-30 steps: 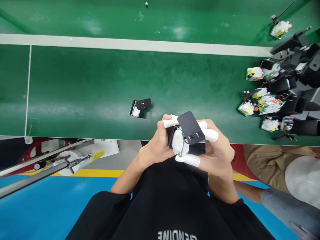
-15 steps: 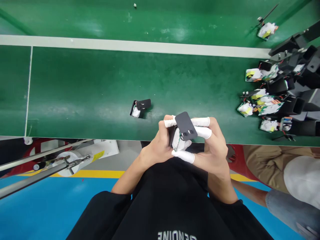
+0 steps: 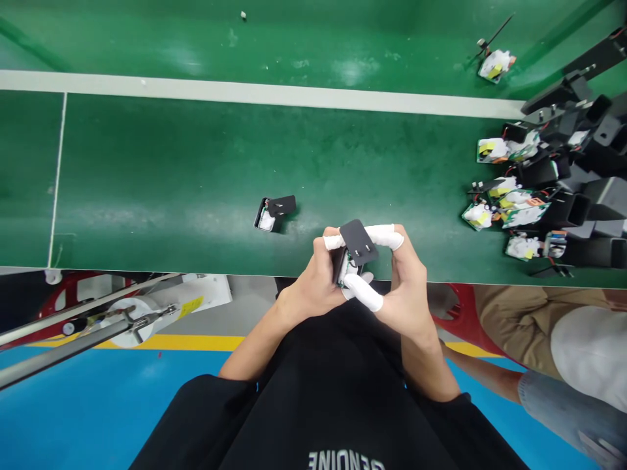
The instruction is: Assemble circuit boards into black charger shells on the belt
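In front of my body, near the table's front edge, my left hand (image 3: 316,277) is wrapped around a small open black adapter case (image 3: 337,264). Inside the case sits a circuit board (image 3: 351,266) with white filler on it. A flat black cover plate (image 3: 357,240) with two metal prongs stands tilted above the case opening. My right hand (image 3: 405,281), wearing white finger cots, has its index finger at the plate's right edge and its thumb over the board at the opening. Other right fingertips are partly hidden. A similar open adapter (image 3: 267,220) lies on the table to the left.
Several boards (image 3: 524,207) with white filler and black cases (image 3: 600,251) are piled at the right of the green table (image 3: 171,176). One separate board (image 3: 496,65) lies beyond the white strip (image 3: 294,96). A person's arm (image 3: 484,367) is at the right.
My right hand has shifted left and closer to the case; its thumb has moved over the opening. The cover plate has tilted slightly. My left hand keeps hold of the case.
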